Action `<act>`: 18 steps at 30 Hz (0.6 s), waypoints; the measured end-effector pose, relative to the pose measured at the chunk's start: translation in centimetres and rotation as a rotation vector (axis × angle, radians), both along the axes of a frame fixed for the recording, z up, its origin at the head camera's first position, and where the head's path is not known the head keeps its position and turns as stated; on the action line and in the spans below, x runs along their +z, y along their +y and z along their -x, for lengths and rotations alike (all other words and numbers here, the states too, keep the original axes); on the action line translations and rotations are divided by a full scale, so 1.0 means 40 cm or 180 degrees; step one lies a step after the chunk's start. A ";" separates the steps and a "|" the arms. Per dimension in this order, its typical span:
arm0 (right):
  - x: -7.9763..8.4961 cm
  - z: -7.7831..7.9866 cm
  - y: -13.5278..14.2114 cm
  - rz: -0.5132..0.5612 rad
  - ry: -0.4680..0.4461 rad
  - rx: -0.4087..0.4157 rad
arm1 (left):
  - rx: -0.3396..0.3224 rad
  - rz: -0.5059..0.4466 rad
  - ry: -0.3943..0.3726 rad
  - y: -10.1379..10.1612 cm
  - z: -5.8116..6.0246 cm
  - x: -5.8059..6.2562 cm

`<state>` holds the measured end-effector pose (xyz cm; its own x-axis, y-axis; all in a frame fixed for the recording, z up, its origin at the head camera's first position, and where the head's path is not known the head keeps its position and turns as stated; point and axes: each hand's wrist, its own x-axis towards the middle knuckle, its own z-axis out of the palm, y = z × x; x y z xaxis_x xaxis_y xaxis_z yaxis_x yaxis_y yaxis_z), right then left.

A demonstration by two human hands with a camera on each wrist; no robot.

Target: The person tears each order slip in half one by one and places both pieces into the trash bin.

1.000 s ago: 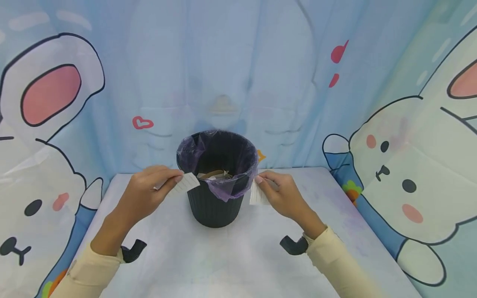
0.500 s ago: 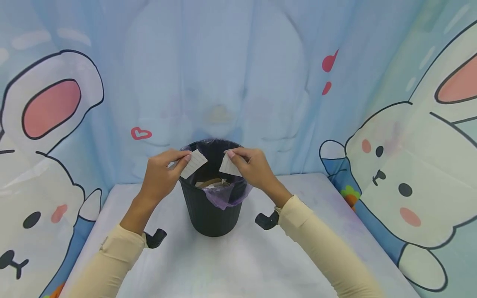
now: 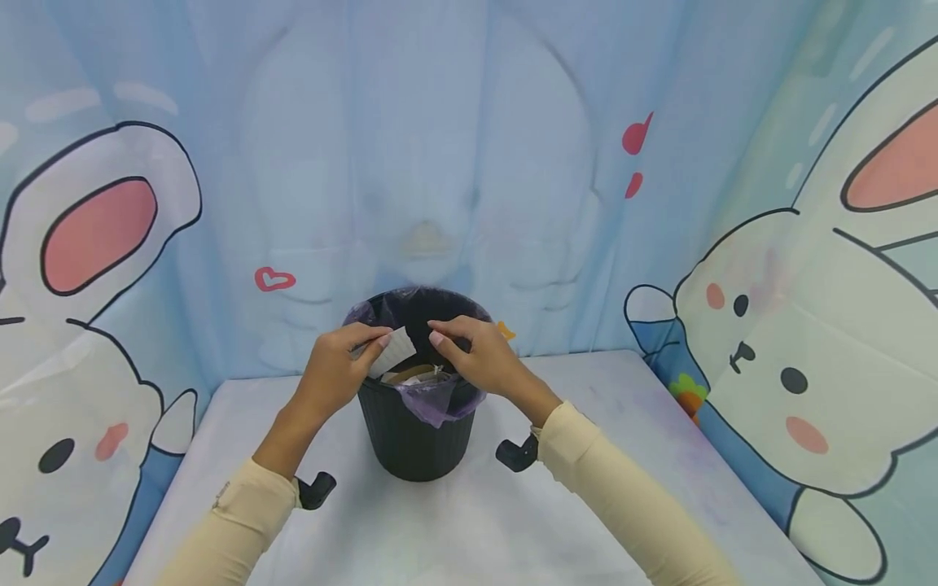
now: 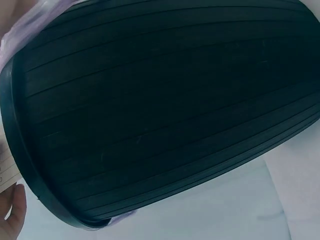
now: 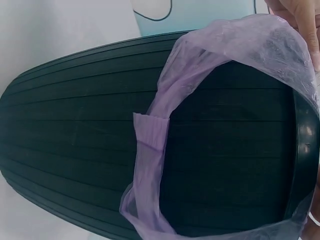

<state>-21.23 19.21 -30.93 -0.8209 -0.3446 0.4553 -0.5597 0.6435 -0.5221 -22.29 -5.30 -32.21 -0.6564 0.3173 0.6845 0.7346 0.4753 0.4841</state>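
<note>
In the head view my left hand (image 3: 340, 366) pinches a small white lined paper slip (image 3: 394, 352) over the mouth of a dark ribbed bin (image 3: 414, 435). In the left wrist view, part of the printed slip (image 4: 7, 170) shows beside the bin's rim, close to a thumb. My right hand (image 3: 476, 354) hovers over the bin's right side, fingertips brought near each other. No slip shows at those fingertips in the head view, while a pale sliver appears below a finger (image 5: 306, 22) in the right wrist view; I cannot tell whether it is held.
A thin purple bag (image 3: 432, 403) lines the bin and folds over its rim. Brown and white scraps (image 3: 414, 376) lie inside. The bin stands on a pale cloth-covered table (image 3: 572, 521), with printed blue curtains (image 3: 440, 146) behind and at both sides.
Both hands have come inward over the bin from its two sides. The slip seen in my right hand half a second ago no longer shows in the head view; the left hand keeps its slip.
</note>
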 end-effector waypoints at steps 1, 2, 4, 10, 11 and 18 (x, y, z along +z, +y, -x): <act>0.000 0.000 0.001 0.0009 -0.0008 -0.0001 | -0.0002 0.0028 -0.0008 0.000 0.001 0.000; 0.001 -0.001 0.002 0.0023 -0.0011 0.0000 | -0.0005 0.0049 -0.0016 -0.001 0.001 0.001; 0.003 -0.002 0.006 0.0066 0.0018 0.0010 | -0.0018 0.0079 -0.0031 -0.001 0.004 0.002; 0.008 -0.010 0.024 0.0124 0.0159 -0.0081 | 0.0004 0.0226 -0.0206 -0.007 0.002 0.013; 0.008 -0.013 0.028 0.0121 0.0155 -0.0122 | 0.0034 0.0261 -0.0250 -0.010 0.001 0.014; 0.004 -0.058 0.094 0.0323 0.0360 -0.0332 | 0.0225 0.0395 -0.0363 -0.047 -0.025 0.018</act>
